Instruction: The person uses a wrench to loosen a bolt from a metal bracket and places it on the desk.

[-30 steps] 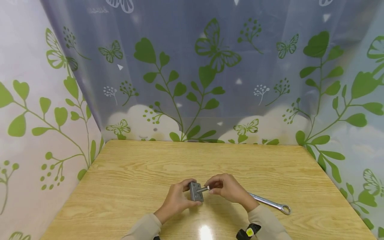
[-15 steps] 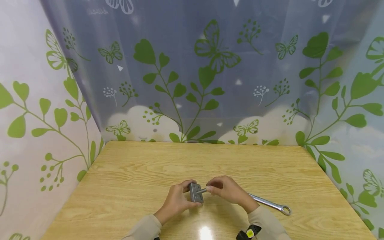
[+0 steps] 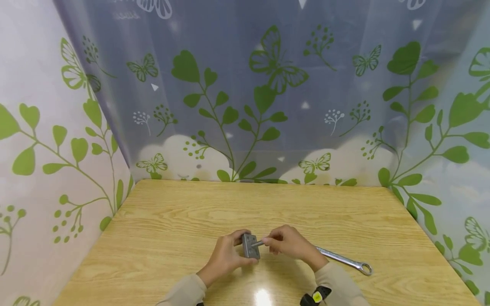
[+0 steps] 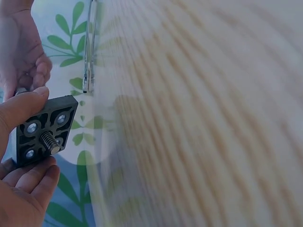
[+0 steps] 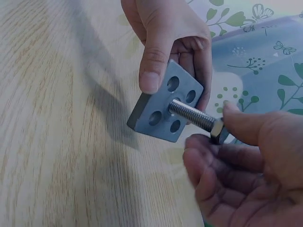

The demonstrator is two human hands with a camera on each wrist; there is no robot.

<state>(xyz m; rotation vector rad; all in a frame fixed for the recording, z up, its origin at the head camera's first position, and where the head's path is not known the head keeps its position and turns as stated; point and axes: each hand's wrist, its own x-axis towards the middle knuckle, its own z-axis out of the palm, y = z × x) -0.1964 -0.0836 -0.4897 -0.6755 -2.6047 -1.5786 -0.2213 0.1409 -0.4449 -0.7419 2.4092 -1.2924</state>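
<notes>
A grey square block (image 5: 163,106) with a hole near each corner is gripped at its edges by my left hand (image 3: 225,257), thumb on one side and fingers on the other. A threaded hex bolt (image 5: 194,116) passes through its middle. The bolt's tip (image 4: 53,147) sticks out of the ribbed back face in the left wrist view. My right hand (image 3: 291,243) pinches the hex head (image 5: 218,131) between thumb and fingers. A length of thread shows between the head and the block. Both hands hold the parts above the wooden table (image 3: 172,225).
A combination wrench (image 3: 344,258) lies on the table to the right, its far end hidden behind my right hand and forearm. Patterned curtains (image 3: 245,106) hang along the table's back edge and both sides.
My right thumb and fingers have shifted around the bolt head, which is now more covered in the head view. The left hand and block have barely moved.
</notes>
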